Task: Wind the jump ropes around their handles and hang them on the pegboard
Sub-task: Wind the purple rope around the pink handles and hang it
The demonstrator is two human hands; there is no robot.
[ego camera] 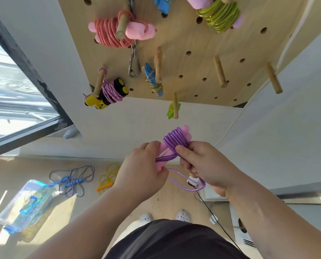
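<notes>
The fingers (182, 153) of the right hand (210, 165) are curled shut and pinch the shiny purple plastic rope (176, 141) where it is wound in tight loops. The left hand (141, 171) is closed in a fist around the lower end of the two soft pink handles (185, 128).

The handles lie side by side. Their long way points up and a little to the right, toward the wooden pegboard (193, 43). The loops go across them, near the top end. A loose loop of the same rope (185, 186) hangs down under both hands, so I think the winding is nearly done but not finished.

Both hands are on the bundle, and the right one is nearer the loose bit.

Straight above the bundle is a short wooden peg at the bottom edge of the pegboard (175, 107), with something small and green (171, 109) on it. Bare wooden pegs (220, 71) stick out further right.

On the floor to the left lie a blue rope (71, 180) and a yellow rope (109, 176), not wound yet.
</notes>
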